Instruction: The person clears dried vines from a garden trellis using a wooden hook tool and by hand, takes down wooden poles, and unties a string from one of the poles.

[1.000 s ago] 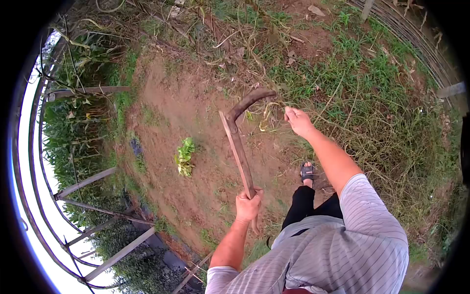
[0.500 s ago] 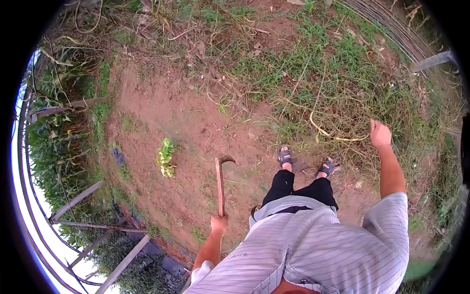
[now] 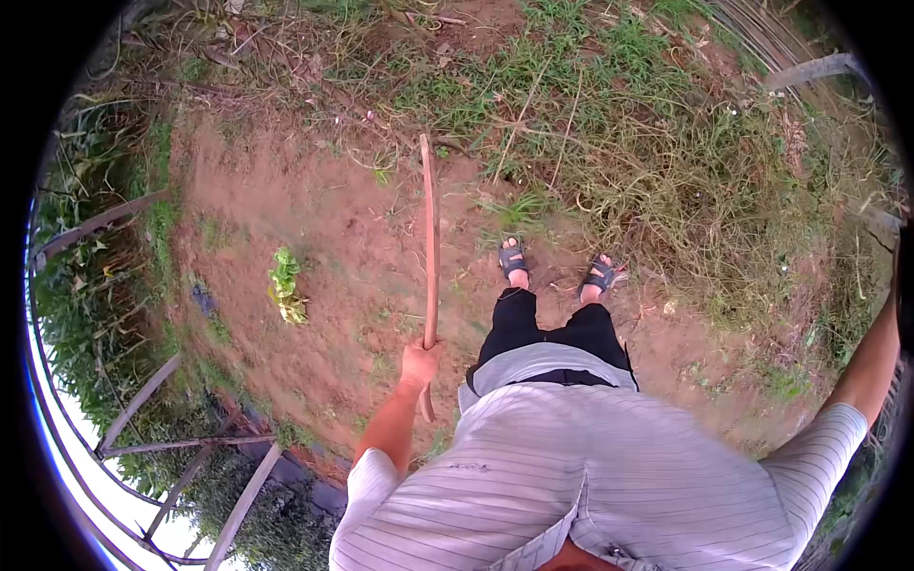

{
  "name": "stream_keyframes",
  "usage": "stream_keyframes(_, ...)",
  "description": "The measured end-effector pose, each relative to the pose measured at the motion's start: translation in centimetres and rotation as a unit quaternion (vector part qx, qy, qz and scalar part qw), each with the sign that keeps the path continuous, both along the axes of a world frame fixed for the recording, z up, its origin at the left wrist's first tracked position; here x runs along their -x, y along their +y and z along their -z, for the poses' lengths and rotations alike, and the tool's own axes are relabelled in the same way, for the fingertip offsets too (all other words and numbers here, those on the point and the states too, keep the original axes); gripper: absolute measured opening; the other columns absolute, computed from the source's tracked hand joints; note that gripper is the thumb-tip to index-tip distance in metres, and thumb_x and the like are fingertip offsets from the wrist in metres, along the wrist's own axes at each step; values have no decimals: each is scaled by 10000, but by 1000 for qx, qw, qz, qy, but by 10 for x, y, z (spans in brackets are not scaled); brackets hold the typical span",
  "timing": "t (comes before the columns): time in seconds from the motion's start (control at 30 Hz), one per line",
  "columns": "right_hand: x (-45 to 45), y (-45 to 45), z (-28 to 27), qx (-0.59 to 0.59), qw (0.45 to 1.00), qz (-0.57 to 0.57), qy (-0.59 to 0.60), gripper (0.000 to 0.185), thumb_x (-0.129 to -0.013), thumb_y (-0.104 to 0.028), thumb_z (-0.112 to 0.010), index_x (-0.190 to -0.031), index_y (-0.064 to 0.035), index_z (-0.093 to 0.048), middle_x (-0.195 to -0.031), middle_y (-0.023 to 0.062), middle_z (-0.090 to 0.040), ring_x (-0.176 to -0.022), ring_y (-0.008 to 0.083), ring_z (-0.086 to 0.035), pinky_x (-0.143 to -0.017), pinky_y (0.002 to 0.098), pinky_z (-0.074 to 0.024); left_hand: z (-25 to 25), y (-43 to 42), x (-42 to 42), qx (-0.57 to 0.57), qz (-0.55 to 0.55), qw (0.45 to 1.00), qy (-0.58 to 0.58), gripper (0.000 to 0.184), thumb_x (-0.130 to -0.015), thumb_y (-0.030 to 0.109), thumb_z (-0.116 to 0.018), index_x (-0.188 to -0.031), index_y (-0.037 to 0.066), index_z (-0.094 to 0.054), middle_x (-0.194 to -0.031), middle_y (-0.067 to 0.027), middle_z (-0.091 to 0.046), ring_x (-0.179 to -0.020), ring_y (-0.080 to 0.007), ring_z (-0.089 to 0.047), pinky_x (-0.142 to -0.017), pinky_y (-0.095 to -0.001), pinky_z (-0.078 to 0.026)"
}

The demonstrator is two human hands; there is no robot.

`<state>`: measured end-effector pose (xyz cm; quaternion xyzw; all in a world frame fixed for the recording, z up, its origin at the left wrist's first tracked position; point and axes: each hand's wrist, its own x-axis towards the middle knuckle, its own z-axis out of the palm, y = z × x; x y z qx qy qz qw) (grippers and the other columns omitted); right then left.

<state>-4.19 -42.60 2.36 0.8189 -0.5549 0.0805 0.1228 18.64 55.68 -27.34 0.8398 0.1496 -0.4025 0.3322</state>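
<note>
My left hand [image 3: 420, 363] is closed around the long wooden handle of a sickle [image 3: 431, 247]. The handle stands nearly straight up the view, and its lower end sticks out below my fist. At the far tip, the dark curved blade [image 3: 451, 144] is hard to pick out against the soil and weeds. My right forearm [image 3: 873, 366] stretches out to the right edge of the view. My right hand lies beyond that edge, so its fingers and anything in them are hidden.
Dry tangled vines and grass [image 3: 685, 200] cover the ground ahead and right of my sandalled feet [image 3: 512, 257]. A yellow-green leafy plant [image 3: 287, 285] grows in bare reddish soil at left. Poles [image 3: 243, 504] stand lower left, and another post [image 3: 814, 70] upper right.
My right hand has swung outward past the right edge; the yellow strand beside it is no longer visible. My left hand has raised the sickle, its blade now farther up the view.
</note>
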Motion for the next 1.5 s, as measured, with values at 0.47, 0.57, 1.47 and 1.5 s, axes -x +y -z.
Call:
stream_keyframes(0.47,-196,620,243,-916,295,71,-262,438,-987,-409,-555,-1251,-60,-549,-1125,79,-599,-957,205,-627,-849,378,-533,-41,-308,-125,270,29,958,93,159,-931,176,-551,-944,25,-502,-643,-26,-491,-470,-137,-469,-437,-311,-395)
stream_keyframes(0.57,-205,603,231,-840,405,133,-337,186,-1003,-248,-522,-1049,-68,-536,-835,18,-563,-652,123,-543,-581,287,-533,-31,-361,-109,315,60,944,82,204,-943,213,-569,-923,20,-504,-677,-42,-555,-480,-154,-522,-472,-325,-441)
stream_keyframes(1.47,-40,552,496,-451,882,-130,51,439,-1015,-350,-396,-1213,11,-548,-757,204,-668,-625,327,-673,-648,433,-535,43,130,57,-19,-280,943,178,156,-885,146,-588,-949,4,-592,-685,-81,-595,-526,-178,-596,-453,-301,-448)
stream_keyframes(1.5,-21,564,459,-510,859,-40,32,421,-1010,-340,-396,-1190,6,-553,-897,267,-647,-828,419,-624,-769,495,-496,43,106,45,-11,-241,952,187,152,-891,142,-593,-952,3,-590,-699,-83,-603,-536,-174,-601,-468,-295,-455)
